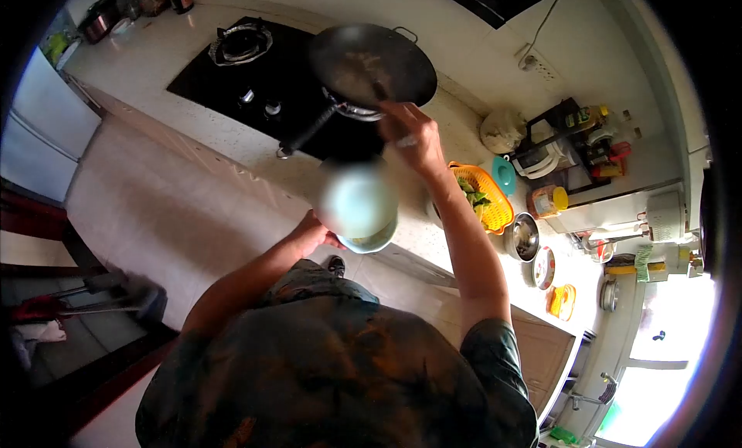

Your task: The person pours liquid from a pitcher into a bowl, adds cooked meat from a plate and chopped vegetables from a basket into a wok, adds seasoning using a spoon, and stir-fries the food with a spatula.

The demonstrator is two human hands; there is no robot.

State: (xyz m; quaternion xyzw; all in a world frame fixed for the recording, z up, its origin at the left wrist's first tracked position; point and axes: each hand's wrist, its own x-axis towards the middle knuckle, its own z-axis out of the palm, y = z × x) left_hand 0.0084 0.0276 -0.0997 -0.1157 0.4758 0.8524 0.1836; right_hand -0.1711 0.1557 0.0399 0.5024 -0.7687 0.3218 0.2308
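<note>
The left grip [312,233] clasps one side of a pale bowl [359,212] at the worktop's [154,58] front edge while the right grip [416,143] closes round a dark utensil [379,90] in the wok [332,58], so uneven support could tip the bowl.

1. In the wok [410,62], the food [363,66] is blurred, so I cannot tell its kind.
2. The right hand [413,137], at the wok's rim, covers the grip of the dark cooking utensil [380,91]; the utensil's lower end is not clear.
3. Below the wok, a pale blur covers most of the bowl [380,238], and its contents cannot be told.
4. Some fingers of the left hand [311,233], also below the wok, are hidden by this bowl.
5. Far left of the wok, the refrigerator [42,127] is cut off by the dark border.
</note>
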